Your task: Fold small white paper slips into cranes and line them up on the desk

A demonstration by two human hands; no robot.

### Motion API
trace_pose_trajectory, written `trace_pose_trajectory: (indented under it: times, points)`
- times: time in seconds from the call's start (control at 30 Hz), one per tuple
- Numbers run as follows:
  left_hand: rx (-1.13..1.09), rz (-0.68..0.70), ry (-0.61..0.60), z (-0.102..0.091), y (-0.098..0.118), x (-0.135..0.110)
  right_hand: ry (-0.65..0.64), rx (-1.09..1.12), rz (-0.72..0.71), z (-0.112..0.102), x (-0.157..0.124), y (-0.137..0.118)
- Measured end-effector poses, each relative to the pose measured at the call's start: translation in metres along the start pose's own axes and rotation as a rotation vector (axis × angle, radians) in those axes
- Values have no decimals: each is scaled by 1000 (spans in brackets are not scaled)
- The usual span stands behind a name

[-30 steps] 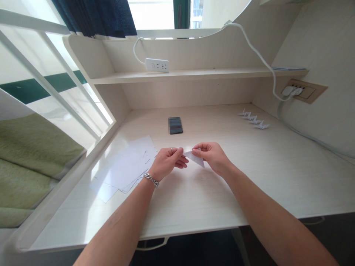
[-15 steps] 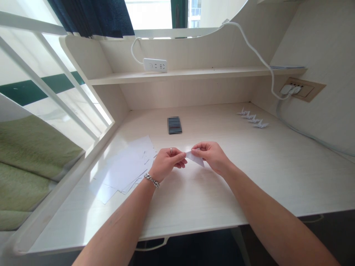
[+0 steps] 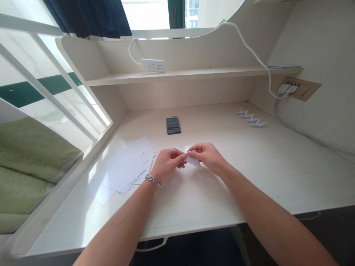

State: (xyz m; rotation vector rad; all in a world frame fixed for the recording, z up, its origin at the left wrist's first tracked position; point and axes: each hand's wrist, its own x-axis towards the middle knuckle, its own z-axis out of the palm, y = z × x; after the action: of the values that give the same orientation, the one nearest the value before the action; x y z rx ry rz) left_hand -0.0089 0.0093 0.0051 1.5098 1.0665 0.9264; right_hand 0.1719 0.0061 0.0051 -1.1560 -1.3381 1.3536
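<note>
Between my two hands is a small folded piece of white paper (image 3: 194,162), held just above the desk. My left hand (image 3: 170,161), with a ring and a chain bracelet, pinches its left corner between thumb and fingers. The fingers of my right hand (image 3: 206,155) are closed on its upper edge, close to the left fingertips. A pointed corner of the paper hangs down toward me. Part of the paper is hidden behind the right fingers.
Loose white sheets (image 3: 124,166) lie spread left of my hands. A dark, blurred-out flat object (image 3: 173,125) lies beyond them. Several white paper cranes (image 3: 251,117) stand in a row at the back right. A power strip (image 3: 153,65) rests on the shelf (image 3: 188,74).
My right hand has shifted slightly left, so its fingertips are now nearer the left ones. Less of the paper shows between them. The whole view has moved a little.
</note>
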Motion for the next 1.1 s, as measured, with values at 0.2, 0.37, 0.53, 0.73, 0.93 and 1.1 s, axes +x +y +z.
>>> trace_pose_trajectory:
  times: [0.2,0.37,0.53,0.73,0.93,1.1]
  points:
    - [12,11,49,-1,2,-1,30,3,32,-1,0,-2]
    - [135,47,50,1,1,-2,35,-86,-10,-2,1,1]
    - [164,89,34,2,-2,-1,-1,-65,-2,-3,1,2]
    - [99,93,47,2,1,-1,-44,91,86,-2,-2,-7]
    - [83,83,79,-1,3,-2,-91,108,98,-4,-2,-7]
    - [133,98,81,1,2,-1,26,-107,-43,-2,1,-1]
